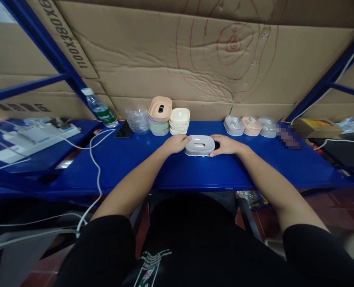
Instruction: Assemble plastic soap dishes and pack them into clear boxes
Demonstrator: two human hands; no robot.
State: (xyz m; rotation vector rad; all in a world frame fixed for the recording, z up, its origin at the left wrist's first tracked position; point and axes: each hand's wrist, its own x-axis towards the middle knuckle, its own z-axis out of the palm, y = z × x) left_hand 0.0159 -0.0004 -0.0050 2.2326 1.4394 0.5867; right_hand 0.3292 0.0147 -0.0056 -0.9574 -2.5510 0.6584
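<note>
A grey plastic soap box base (199, 145) with an oval slot in its top face rests on the blue table in front of me. My left hand (176, 144) grips its left end, thumb along the upper edge. On the right end, my right hand (226, 144) curves round it with thumb and fingers. Behind the base stand a stack of coloured bases, a peach base (160, 108) on top, and a stack of cream inner trays (179, 119). Clear lids (137, 120) are piled to their left. Whether anything lies under the grey base is hidden.
Three lidded boxes, one grey (234, 125), one peach (251, 126) and another grey (268, 126), line the back right. A water bottle (101, 108) leans at the back left near a dark phone (124, 129). White cables (98, 171) hang over the left side. Cardboard (141, 48) walls the back.
</note>
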